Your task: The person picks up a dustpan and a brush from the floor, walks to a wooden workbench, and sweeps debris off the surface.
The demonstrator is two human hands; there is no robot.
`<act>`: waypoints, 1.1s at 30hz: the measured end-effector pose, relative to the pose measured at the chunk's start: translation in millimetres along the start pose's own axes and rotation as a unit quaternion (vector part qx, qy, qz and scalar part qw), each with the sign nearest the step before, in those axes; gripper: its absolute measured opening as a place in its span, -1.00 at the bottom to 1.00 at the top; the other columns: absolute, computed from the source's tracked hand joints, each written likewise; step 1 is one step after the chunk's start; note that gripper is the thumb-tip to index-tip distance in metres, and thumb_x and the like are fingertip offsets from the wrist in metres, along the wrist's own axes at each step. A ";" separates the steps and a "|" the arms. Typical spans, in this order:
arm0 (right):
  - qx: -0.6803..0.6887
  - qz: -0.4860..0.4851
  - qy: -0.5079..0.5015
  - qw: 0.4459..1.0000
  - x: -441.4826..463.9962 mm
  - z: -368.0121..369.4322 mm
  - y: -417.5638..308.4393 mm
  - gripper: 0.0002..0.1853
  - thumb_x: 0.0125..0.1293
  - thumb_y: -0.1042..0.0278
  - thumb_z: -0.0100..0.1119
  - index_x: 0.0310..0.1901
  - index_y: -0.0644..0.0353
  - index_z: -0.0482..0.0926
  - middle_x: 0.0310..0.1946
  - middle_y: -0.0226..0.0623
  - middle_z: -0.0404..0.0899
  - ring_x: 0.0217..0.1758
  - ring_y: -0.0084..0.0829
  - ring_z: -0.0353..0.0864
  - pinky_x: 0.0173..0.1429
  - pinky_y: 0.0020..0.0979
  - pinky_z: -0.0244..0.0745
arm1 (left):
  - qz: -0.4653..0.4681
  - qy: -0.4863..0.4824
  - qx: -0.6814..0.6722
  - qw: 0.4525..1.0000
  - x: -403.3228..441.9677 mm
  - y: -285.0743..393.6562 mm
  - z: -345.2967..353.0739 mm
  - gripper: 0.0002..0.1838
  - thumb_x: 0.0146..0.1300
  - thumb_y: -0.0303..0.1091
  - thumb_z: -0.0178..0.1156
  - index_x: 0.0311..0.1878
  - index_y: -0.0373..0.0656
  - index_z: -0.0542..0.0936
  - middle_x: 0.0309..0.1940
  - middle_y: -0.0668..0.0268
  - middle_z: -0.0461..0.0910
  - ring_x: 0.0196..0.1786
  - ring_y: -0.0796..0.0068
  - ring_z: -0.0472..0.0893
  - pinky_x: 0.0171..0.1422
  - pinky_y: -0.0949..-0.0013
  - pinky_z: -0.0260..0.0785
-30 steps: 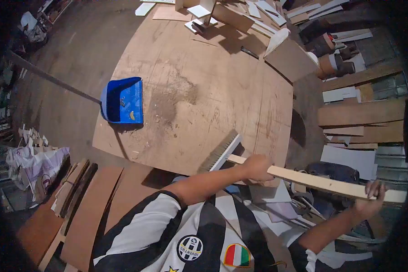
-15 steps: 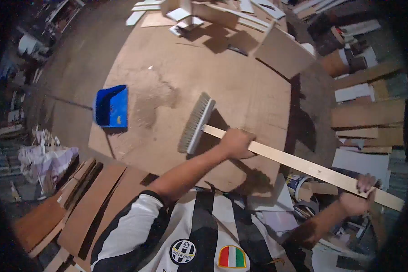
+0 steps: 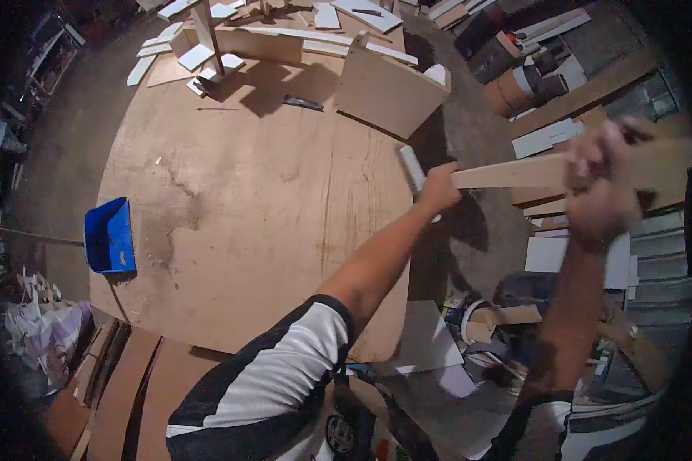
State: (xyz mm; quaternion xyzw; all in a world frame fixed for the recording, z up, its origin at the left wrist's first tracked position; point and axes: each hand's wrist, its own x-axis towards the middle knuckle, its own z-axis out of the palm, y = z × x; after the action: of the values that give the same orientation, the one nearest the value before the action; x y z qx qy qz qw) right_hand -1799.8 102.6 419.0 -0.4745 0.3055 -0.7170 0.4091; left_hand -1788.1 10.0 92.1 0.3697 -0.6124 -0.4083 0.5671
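Observation:
My left hand (image 3: 441, 189) is closed round the pale wooden handle (image 3: 507, 172) of a broom, close to its head. The white broom head (image 3: 413, 168) is at the right edge of the plywood board (image 3: 284, 207), its bristles hard to make out. Farther along the handle, my right hand (image 3: 603, 180) is blurred, with its fingers bent about the wood. A blue dustpan (image 3: 120, 237) lies at the board's left edge with small debris inside. Fine dust (image 3: 183, 201) marks the board to the right of the dustpan.
An upright wooden panel (image 3: 388, 92), a dark tool (image 3: 304, 102) and white offcuts (image 3: 196, 57) are at the board's far side. Planks and boards (image 3: 542, 140) lie on the right. A wrapped bundle (image 3: 50, 334) and brown sheets (image 3: 123, 392) stand at lower left.
The broom has moved rightward across the board to its right edge, with both hands. My right hand has risen in the view. The view has shifted, so the dustpan appears farther left and lower.

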 end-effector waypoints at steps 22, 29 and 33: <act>-0.445 -0.212 -0.136 0.859 5.5 145.4 39.6 -0.72 0.24 0.45 0.04 -0.01 0.27 0.41 -0.51 -0.33 0.33 -0.51 -0.49 0.37 -0.32 -0.49 0.37 | -0.104 0.046 0.114 0.987 -61.6 30.5 -239.3 -0.74 -0.23 -0.32 0.31 -0.52 -0.23 0.45 -0.52 0.03 0.50 -0.35 -0.07 0.51 -0.25 0.06 0.34; -0.284 -0.136 -0.012 0.949 2.8 173.3 45.3 -0.76 0.24 0.51 0.04 -0.05 0.31 0.40 -0.44 -0.35 0.28 -0.39 -0.52 0.28 -0.30 -0.48 0.27 | -0.036 -0.029 0.043 0.998 -37.8 15.6 -196.4 -0.65 -0.14 -0.19 0.33 -0.34 -0.25 0.57 -0.40 -0.01 0.58 -0.25 -0.06 0.57 -0.12 0.12 0.40; -0.189 -0.042 0.003 0.981 -26.9 254.0 101.2 -0.85 0.22 0.55 0.09 -0.18 0.25 0.39 -0.60 -0.42 0.22 -0.57 -0.57 0.23 -0.40 -0.50 0.24 | -0.067 0.018 0.073 0.995 -84.7 10.2 -280.1 -0.73 -0.05 -0.23 0.25 -0.34 -0.24 0.60 -0.40 -0.04 0.58 -0.23 -0.10 0.55 -0.12 0.08 0.39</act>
State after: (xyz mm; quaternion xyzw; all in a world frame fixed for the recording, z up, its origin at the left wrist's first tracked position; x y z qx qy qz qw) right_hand -1527.7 65.0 416.0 -0.5533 0.4168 -0.6642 0.2809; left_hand -1501.8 69.0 74.8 0.4575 -0.6040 -0.3931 0.5209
